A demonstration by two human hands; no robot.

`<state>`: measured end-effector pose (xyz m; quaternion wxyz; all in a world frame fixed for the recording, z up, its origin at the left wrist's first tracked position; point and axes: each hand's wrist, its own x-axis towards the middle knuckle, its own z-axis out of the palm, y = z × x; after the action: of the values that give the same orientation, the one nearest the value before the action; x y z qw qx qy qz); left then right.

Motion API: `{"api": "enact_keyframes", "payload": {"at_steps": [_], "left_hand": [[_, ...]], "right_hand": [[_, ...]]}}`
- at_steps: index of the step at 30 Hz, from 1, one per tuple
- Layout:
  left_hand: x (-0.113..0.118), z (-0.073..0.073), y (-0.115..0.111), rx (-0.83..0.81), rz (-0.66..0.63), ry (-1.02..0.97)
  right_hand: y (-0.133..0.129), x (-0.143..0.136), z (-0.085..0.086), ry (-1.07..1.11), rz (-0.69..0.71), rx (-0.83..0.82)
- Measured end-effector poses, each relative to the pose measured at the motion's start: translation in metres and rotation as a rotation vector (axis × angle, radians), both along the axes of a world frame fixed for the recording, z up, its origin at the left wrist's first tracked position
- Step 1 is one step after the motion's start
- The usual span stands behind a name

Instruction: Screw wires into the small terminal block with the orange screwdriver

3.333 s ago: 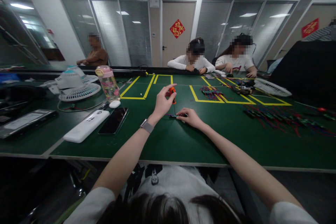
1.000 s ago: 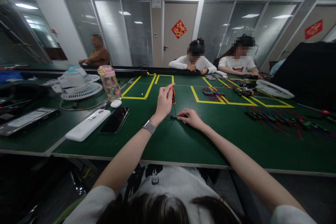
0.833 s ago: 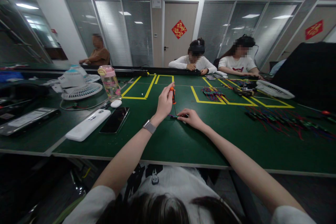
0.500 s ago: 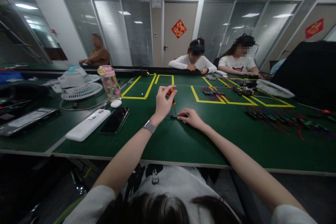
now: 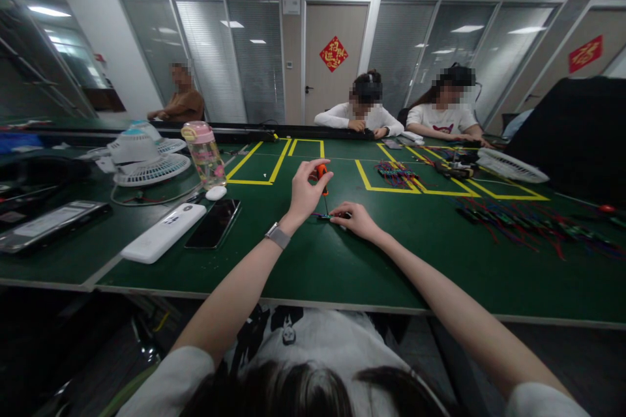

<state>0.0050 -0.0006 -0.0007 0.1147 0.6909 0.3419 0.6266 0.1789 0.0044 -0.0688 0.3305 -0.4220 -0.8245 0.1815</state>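
My left hand (image 5: 306,189) is closed around the orange handle of a screwdriver (image 5: 321,172), thumb on one side and fingers on the other. The screwdriver stands nearly upright, its thin shaft reaching down to a small green circuit board (image 5: 325,216) on the table. Thin wires stick out at the board's left end. From the right, my right hand (image 5: 359,220) pinches the board's right end, resting low on the tabletop. Whether the screwdriver's tip sits in a screw is too small to tell.
On the green table (image 5: 293,273) a black phone (image 5: 214,224), a white power bank (image 5: 163,232), a bottle (image 5: 205,155) and a fan (image 5: 151,169) stand left. Wired boards lie in a pile (image 5: 538,225) at right, with a smaller bunch (image 5: 397,173) near yellow tape. Several people sit beyond.
The fingers of my left hand have shifted around the handle, the thumb slightly to the right, and more of the orange shows. My right hand and the board have stayed in place.
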Motion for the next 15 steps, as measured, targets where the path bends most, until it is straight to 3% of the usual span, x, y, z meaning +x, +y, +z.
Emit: {"api": "enact_keyframes", "payload": {"at_steps": [2,15], "left_hand": [[-0.0006,0.0009,-0.0009,0.003,0.036,0.036],[0.0009,-0.0018,0.0008,-0.027,-0.075,0.03]], "right_hand": [[-0.0003,-0.0002,0.0005,-0.006,-0.001,-0.002],[0.0,-0.001,0.0001,-0.004,-0.008,-0.011]]}}
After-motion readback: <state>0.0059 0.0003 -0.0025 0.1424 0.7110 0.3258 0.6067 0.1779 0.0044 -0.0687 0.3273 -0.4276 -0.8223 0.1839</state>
